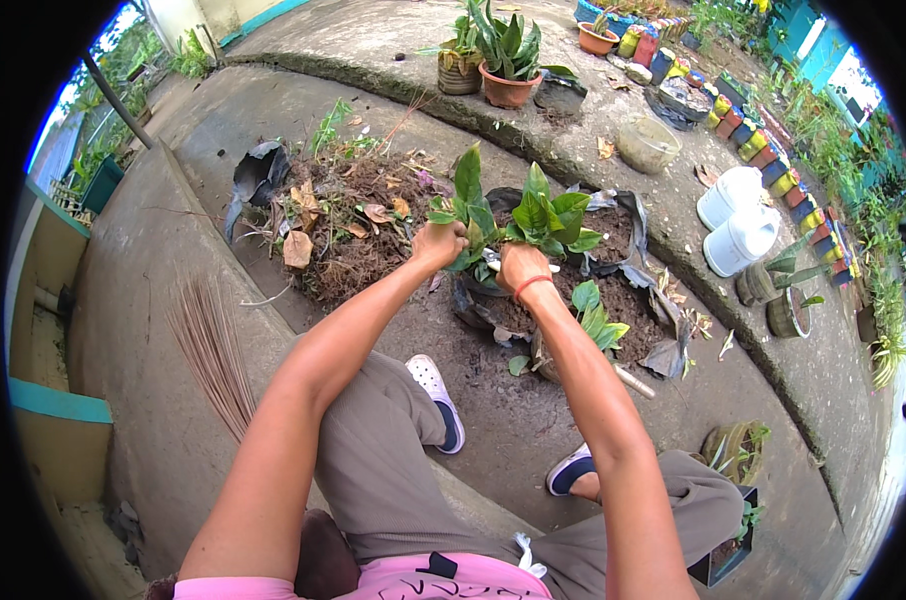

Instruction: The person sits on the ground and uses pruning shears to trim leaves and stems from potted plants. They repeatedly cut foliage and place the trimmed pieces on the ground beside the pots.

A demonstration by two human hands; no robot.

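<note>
My left hand [440, 245] is closed on a broad-leaved green plant [467, 190], its fingers among the lower leaves. Close beside it, my right hand [522, 266], with a red band at the wrist, is closed and turned down. A small pale, metallic piece [491, 259] shows at its fingers; I cannot tell what it belongs to. Just beyond the right hand rises a second leafy plant [553, 215], out of torn black plastic planting bags [633, 235] with dark soil. A third leafy plant [595, 318] stands nearer, beside my right forearm.
A heap of roots, soil and dry leaves [358, 235] lies left of my hands. A stick broom [211, 345] rests at the left. Across the raised concrete edge stand potted plants [509, 92], a clear basin [648, 145] and white jugs [741, 238]. A pale handle [634, 381] sticks out below the soil.
</note>
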